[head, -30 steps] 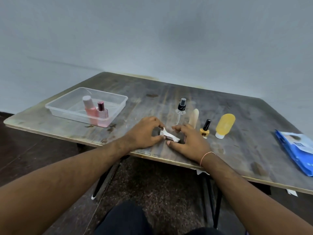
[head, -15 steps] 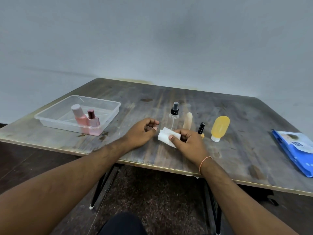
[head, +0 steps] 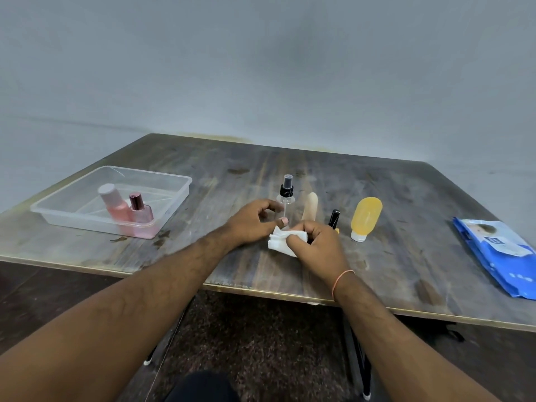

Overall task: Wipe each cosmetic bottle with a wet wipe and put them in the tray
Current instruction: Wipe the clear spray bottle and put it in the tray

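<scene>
Two bottles already sit in the clear plastic tray (head: 177,195) at the left of the wooden table (head: 406,256) — a pink bottle with a pale cap (head: 114,206) and a small pink perfume bottle with a shiny dark-red cap (head: 140,211), standing just beside each other near the tray's front right corner. Four more things stand in a row at mid table: a clear spray bottle with a black nozzle (head: 286,195), a beige tube (head: 311,206), a nail polish with a black cap (head: 334,219) whose lower part is hidden behind the right hand, and a yellow squeeze bottle (head: 366,217) standing on its white cap. The right hand (head: 317,246) has its fingers curled round a folded white wet wipe (head: 282,242), clamped on it just above the tabletop. The left hand (head: 253,221) is right by the spray bottle with fingers curled — whether it actually grips the bottle or the wipe is hard to tell. A blue wet-wipe pack (head: 499,256) lies well apart at the table's right edge.
</scene>
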{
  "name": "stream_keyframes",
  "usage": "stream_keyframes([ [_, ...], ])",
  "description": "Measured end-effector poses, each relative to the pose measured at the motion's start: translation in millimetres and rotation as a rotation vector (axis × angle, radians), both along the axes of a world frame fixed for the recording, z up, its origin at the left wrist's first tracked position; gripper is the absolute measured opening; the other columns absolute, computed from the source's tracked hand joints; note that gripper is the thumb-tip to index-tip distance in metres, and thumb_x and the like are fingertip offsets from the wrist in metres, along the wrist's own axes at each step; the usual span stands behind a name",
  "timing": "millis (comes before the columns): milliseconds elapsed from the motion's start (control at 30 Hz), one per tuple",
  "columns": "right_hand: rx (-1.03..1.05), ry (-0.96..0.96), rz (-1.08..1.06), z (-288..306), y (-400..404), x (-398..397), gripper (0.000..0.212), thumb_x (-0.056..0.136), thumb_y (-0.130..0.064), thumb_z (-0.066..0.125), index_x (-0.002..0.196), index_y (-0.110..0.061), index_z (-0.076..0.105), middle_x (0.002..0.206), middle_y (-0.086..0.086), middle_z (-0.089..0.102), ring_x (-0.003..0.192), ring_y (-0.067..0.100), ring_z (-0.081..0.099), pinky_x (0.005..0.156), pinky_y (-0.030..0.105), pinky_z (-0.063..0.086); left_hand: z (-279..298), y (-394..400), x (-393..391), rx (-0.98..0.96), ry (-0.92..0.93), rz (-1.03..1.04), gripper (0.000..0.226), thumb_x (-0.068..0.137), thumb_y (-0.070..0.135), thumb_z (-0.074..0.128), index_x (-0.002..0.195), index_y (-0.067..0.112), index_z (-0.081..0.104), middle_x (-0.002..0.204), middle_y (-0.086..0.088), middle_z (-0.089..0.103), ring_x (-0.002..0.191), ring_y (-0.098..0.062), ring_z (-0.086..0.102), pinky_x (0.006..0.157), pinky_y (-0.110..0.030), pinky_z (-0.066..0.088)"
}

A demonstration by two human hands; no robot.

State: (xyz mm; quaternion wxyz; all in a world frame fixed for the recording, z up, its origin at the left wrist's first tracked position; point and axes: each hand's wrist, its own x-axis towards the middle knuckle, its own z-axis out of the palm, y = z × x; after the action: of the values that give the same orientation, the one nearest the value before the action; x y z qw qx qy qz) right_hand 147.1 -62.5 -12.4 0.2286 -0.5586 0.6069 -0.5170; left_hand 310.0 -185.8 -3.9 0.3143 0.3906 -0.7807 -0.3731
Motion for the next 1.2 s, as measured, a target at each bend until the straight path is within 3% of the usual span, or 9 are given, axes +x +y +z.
stream_keyframes([
  [133,-0.027,0.000,-0.111,4.6,4.7,-0.2,0.007,0.081,-0.025,0.071,0.075,-0.024,0.074,0.067,-0.014,0.069,0.063,0.001,0.058,0.059,0.018,0.045,4.2,8.3,8.7,0.082,0.159,0.047,0.010,0.099,0.033,0.077,0.108,0.027,0.076,0.104,0.005,0.077,0.091,0.000,0.071,0.084,-0.021,0.051],
  [233,-0.031,0.067,-0.182,6.2,6.4,0.3,0.009,0.086,-0.021,0.069,0.079,-0.026,0.073,0.065,-0.018,0.066,0.063,0.003,0.058,0.055,0.013,0.040,2.6,17.5,27.4,0.133,0.236,0.029,0.018,0.104,0.031,0.071,0.108,0.015,0.079,0.109,-0.011,0.080,0.096,-0.011,0.072,0.092,-0.032,0.054],
  [333,-0.052,0.076,-0.224,6.7,5.1,1.2,0.010,0.091,-0.021,0.068,0.095,-0.028,0.075,0.069,-0.016,0.068,0.065,0.002,0.061,0.058,0.014,0.041,-4.1,24.7,45.1,0.119,0.195,-0.028,0.022,0.104,0.031,0.071,0.117,0.015,0.080,0.116,-0.008,0.081,0.111,-0.022,0.076,0.105,-0.040,0.054],
  [433,-0.078,0.117,-0.245,5.9,3.6,0.5,0.013,0.097,-0.025,0.067,0.107,-0.030,0.073,0.081,-0.014,0.073,0.071,0.003,0.065,0.067,0.027,0.049,-6.0,28.9,50.1,0.135,0.148,-0.104,0.032,0.105,0.031,0.070,0.133,0.018,0.073,0.125,0.000,0.080,0.121,-0.019,0.074,0.114,-0.047,0.053],
  [567,-0.154,0.108,-0.180,2.9,2.1,-1.3,0.012,0.099,-0.028,0.072,0.110,-0.032,0.072,0.090,-0.015,0.075,0.078,0.005,0.069,0.072,0.028,0.055,-10.2,31.9,44.4,0.029,0.091,-0.153,0.061,0.095,0.057,0.068,0.151,0.042,0.052,0.124,-0.008,0.078,0.118,-0.026,0.074,0.111,-0.055,0.053],
  [667,-0.180,0.040,-0.016,1.2,3.3,1.2,0.023,0.096,-0.024,0.079,0.117,-0.030,0.073,0.104,-0.017,0.078,0.093,0.004,0.073,0.080,0.023,0.059,-12.2,32.0,43.5,-0.026,0.081,-0.173,0.061,0.095,0.053,0.067,0.152,0.049,0.044,0.118,-0.006,0.078,0.113,-0.023,0.075,0.108,-0.053,0.055],
  [800,-0.182,0.042,0.042,-2.2,1.0,1.6,0.032,0.091,-0.025,0.086,0.119,-0.032,0.072,0.109,-0.015,0.077,0.099,0.009,0.074,0.084,0.030,0.061,-8.9,35.6,45.6,-0.041,0.042,-0.215,0.069,0.096,0.050,0.071,0.157,0.048,0.038,0.131,0.001,0.076,0.125,-0.012,0.070,0.117,-0.047,0.050],
  [900,-0.183,0.086,0.043,-2.3,0.5,0.7,0.035,0.089,-0.028,0.086,0.120,-0.035,0.071,0.109,-0.017,0.076,0.098,0.009,0.072,0.086,0.030,0.061,-6.1,37.5,48.6,-0.052,-0.043,-0.227,0.100,0.087,0.055,0.084,0.168,0.042,0.026,0.149,0.013,0.065,0.138,0.001,0.058,0.124,-0.040,0.044],
  [1200,-0.262,0.237,0.026,-1.7,2.0,1.3,0.034,0.092,-0.029,0.083,0.123,-0.035,0.070,0.111,-0.022,0.072,0.102,0.007,0.069,0.085,0.017,0.053,-6.3,36.9,51.9,-0.087,-0.091,-0.260,0.120,0.080,0.050,0.092,0.169,0.047,0.011,0.140,0.026,0.068,0.133,0.006,0.060,0.122,-0.037,0.044],
])
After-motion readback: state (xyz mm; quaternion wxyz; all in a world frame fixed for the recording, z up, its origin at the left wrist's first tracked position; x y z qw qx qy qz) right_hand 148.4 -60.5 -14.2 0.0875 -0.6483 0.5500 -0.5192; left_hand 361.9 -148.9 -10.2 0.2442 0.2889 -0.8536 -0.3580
